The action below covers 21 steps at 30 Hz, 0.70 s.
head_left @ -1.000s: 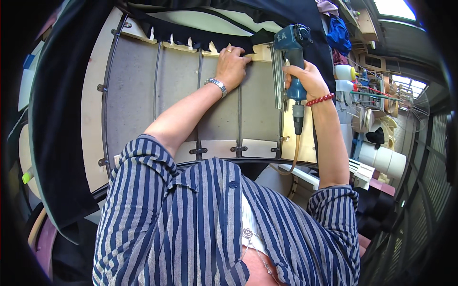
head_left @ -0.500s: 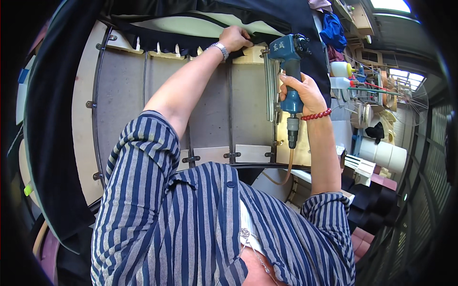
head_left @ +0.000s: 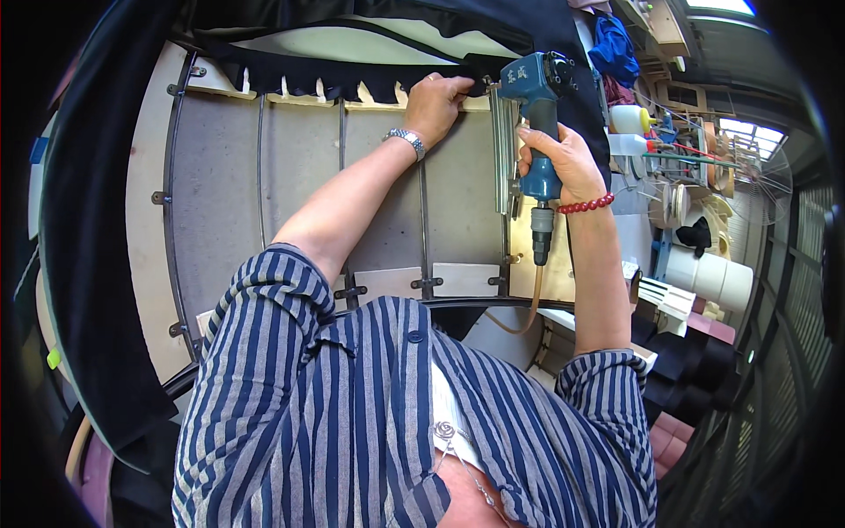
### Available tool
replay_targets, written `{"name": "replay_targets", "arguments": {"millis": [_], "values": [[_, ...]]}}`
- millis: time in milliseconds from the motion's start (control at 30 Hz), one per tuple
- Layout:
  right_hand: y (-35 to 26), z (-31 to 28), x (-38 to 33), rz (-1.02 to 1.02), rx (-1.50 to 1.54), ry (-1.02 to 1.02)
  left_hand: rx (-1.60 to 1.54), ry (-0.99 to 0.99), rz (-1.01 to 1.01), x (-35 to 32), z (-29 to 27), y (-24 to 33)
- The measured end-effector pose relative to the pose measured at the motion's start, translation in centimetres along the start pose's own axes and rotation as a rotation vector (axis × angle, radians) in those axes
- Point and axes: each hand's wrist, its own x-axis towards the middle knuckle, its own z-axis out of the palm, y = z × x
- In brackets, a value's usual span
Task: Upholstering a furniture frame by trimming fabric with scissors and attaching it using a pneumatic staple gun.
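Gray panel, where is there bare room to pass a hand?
The gray panel is bare left of the left forearm, and between that forearm and the blue air tool. Crowded above: black fabric, left hand and the tool's head, close together.

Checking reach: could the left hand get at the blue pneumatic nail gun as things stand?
Probably yes: the left hand, touching the black fabric, is close beside the pneumatic nail gun, with nothing visible in between.

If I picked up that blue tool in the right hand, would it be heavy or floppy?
The blue tool is probably heavy and stiff: it looks chunky, with a long metal rail. Its hose might tug a bit, but seems bendy because it curves.
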Motion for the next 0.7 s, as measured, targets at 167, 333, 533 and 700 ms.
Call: {"name": "replay_targets", "arguments": {"millis": [167,333,533,700], "values": [[-0.1,0.4,0.4,-0.004,-0.072,0.022,0.164,-0.089,0.169,-0.5,-0.2,-0.4],[-0.5,1.5,0.9,-0.028,-0.170,0.079,0.159,-0.123,0.229,-1.0,-0.4,-0.4],[-0.7,2.9,1.8,0.035,-0.308,0.104,0.169,-0.120,0.245,-1.2,-0.4,-0.5],[-0.6,3.2,2.3,0.059,-0.369,0.135,0.148,-0.121,0.237,-1.3,-0.4,-0.8]]}}
